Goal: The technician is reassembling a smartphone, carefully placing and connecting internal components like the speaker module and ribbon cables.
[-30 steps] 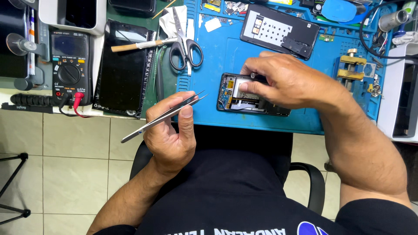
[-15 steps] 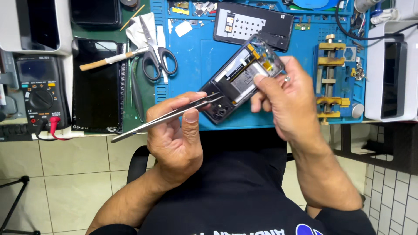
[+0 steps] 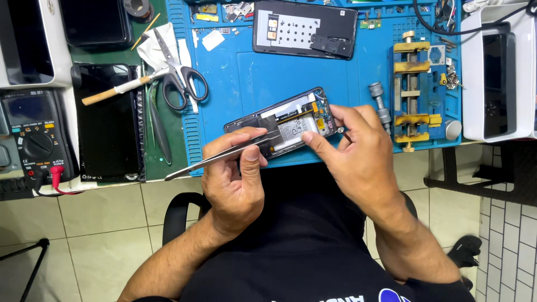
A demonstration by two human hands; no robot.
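An opened smartphone [image 3: 282, 124], back cover off and insides showing, lies tilted at the front edge of a blue work mat [image 3: 235, 78]. My left hand [image 3: 235, 179] pinches long metal tweezers [image 3: 224, 154], whose tips reach onto the phone's middle. My right hand [image 3: 358, 156] grips the phone's right end, thumb on its inner parts, and a thin dark tool tip [image 3: 344, 132] pokes out between its fingers.
A removed phone back panel [image 3: 305, 28] lies at the mat's far side. Scissors [image 3: 179, 72] and a wooden-handled brush [image 3: 120, 89] sit at the left. A multimeter [image 3: 36, 134], a dark phone screen [image 3: 109, 120], a yellow clamp jig [image 3: 411, 89] and a white box [image 3: 495, 72] surround the mat.
The phone has been turned and lowered toward the mat's front edge. My left hand brought the tweezers' tips onto the phone's middle, and my right hand shifted to its right end.
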